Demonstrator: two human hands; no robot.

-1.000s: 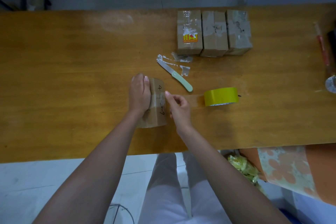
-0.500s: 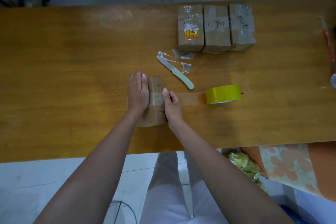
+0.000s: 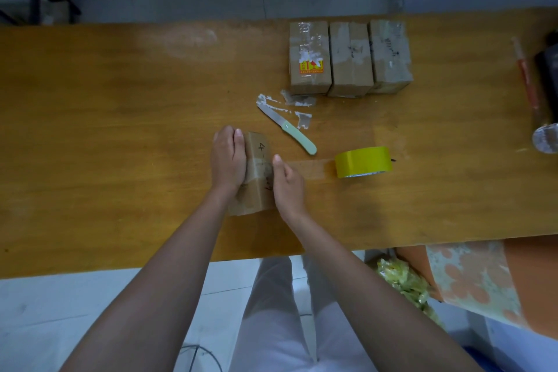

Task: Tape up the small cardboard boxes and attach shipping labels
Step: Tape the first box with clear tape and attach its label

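Observation:
A small cardboard box (image 3: 259,154) with black handwriting lies near the middle of the wooden table (image 3: 120,130). My left hand (image 3: 227,160) lies flat over the box's left side and holds it down. My right hand (image 3: 287,183) presses against the box's right side, thumb up, on a strip of clear tape (image 3: 308,167). That strip runs right along the table to a yellow tape roll (image 3: 363,162). A folding knife (image 3: 288,129) with a pale green handle lies just beyond the box.
Three taped cardboard boxes (image 3: 348,59) stand side by side at the far right of the table; the left one has a red and yellow sticker. Torn tape scraps (image 3: 297,107) lie by the knife's blade. A red-handled tool (image 3: 527,78) lies at the right edge.
My right hand moved from pinching the tape beside the box to pressing flat against the box's right side. The left hand and the tape roll stayed where they were.

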